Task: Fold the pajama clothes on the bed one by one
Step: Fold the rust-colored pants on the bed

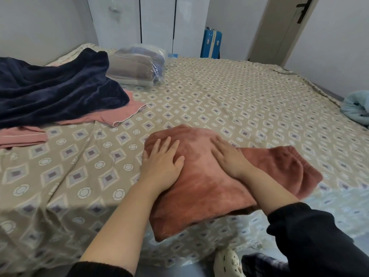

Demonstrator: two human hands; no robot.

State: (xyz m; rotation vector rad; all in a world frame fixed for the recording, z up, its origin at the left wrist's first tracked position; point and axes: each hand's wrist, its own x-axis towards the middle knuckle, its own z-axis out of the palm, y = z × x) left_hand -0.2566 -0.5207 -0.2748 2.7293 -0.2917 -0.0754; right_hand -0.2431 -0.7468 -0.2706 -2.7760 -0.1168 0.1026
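At nine o'clock on the bed (229, 92), I see a navy fleece garment (56, 86) heaped over a pink pajama piece (119, 114), whose edges poke out beneath it toward the bed's middle and near edge. Just past them, toward eleven o'clock, a clear plastic bag of folded fabric (137, 66) rests on the patterned sheet.

Moving to the centre, my left hand (161, 164) lies flat, palm down, on the left part of a rust-red fleece pajama piece (201, 186); its fingers (169, 146) are spread wide and grip nothing. That garment is folded into a thick pad at the bed's near edge, around six o'clock, one corner hanging over the side.

My right hand (229, 158) presses flat on the same pad a little to the right, its fingers straight and close together, holding nothing. Beyond it, the garment's elastic waistband end (293, 162) sticks out toward three o'clock.

At twelve o'clock a blue suitcase (211, 44) stands by the wardrobe. Off the bed at three o'clock sits a pale blue bundle (357, 110).
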